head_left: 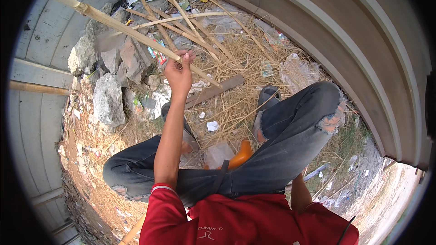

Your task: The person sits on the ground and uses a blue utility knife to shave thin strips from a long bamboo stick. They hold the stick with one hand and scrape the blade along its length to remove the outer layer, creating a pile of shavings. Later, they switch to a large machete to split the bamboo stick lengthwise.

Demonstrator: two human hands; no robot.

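Observation:
My left hand [179, 69] is raised in front of me, fingers closed around a long pale bamboo strip [122, 28]. The strip slants from the far upper left, past a joint, down to a thin end above the ground straw. Under that lower end lies a flat brown piece of wood [215, 91]. Only part of my right arm [299, 194] shows beside my thigh; its hand is hidden. More split bamboo pieces [195, 36] lie crossed on the ground beyond my left hand. Between my legs rests a smooth orange object [241, 154], partly covered, its kind unclear.
Large grey rocks [109, 100] are piled to the left. Straw and thin shavings [236, 113] cover the ground around my feet, with scraps of plastic and paper [212, 126]. A ribbed brown sheet wall [345, 31] curves along the right, and pale panels [36, 131] stand on the left.

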